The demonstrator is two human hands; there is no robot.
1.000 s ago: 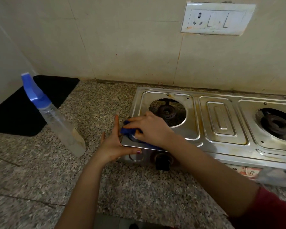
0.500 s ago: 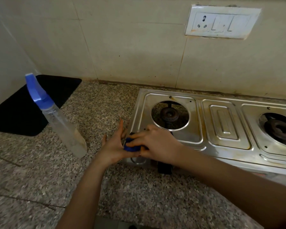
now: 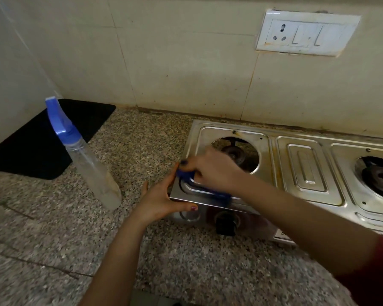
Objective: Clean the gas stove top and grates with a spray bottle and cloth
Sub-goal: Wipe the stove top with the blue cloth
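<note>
A steel gas stove (image 3: 305, 164) sits on the speckled granite counter at the right, its two burner wells bare of grates. My right hand (image 3: 210, 168) presses a blue cloth (image 3: 186, 174) onto the stove's front left corner, beside the left burner (image 3: 234, 153). My left hand (image 3: 161, 199) cups that same corner from the side, fingers spread along the stove's edge and thumb under its front lip. A clear spray bottle (image 3: 86, 160) with a blue trigger head stands upright on the counter, left of both hands and untouched.
A black mat (image 3: 42, 140) lies in the back left corner of the counter. A black knob (image 3: 226, 224) sticks out of the stove's front below my right wrist. A white socket plate (image 3: 305, 34) is on the tiled wall.
My right hand slid the cloth toward the stove's front edge, then back up onto the corner by the left burner. My left hand stayed at the corner. The bottle has not moved.
</note>
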